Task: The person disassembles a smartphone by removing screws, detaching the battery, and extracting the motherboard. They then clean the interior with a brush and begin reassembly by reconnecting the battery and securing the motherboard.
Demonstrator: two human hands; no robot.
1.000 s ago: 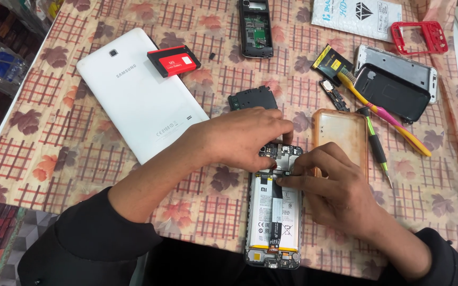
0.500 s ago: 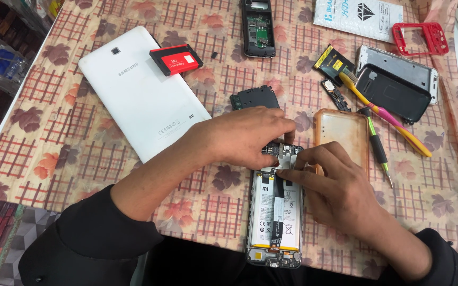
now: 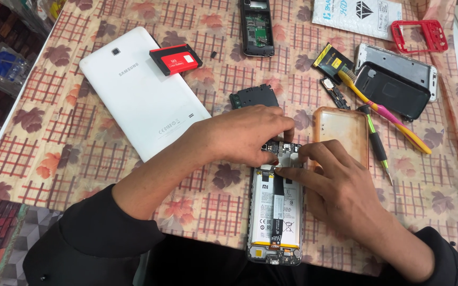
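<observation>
An opened smartphone [image 3: 274, 212] lies back up on the patterned tablecloth, its white battery and a black flex strip exposed. My left hand [image 3: 239, 132] reaches in from the left and rests on the phone's top end, fingers pinched at the circuit board [image 3: 284, 148]. My right hand [image 3: 335, 185] comes from the lower right, its fingertips pressing on the same top area beside the left fingers. Both hands hide much of the board. Whether a small part is pinched between the fingers I cannot tell.
A white tablet [image 3: 144, 95] lies face down at the left with a red battery [image 3: 176, 59] on its corner. A clear orange case [image 3: 341, 130], a black cover [image 3: 254, 97], a screwdriver [image 3: 376, 145], a toothbrush [image 3: 382, 111], a dark old phone [image 3: 256, 26] and phone shells [image 3: 396, 79] lie around.
Both hands stay at the phone's top end; the fingertips have shifted only slightly. Nothing else on the table has moved.
</observation>
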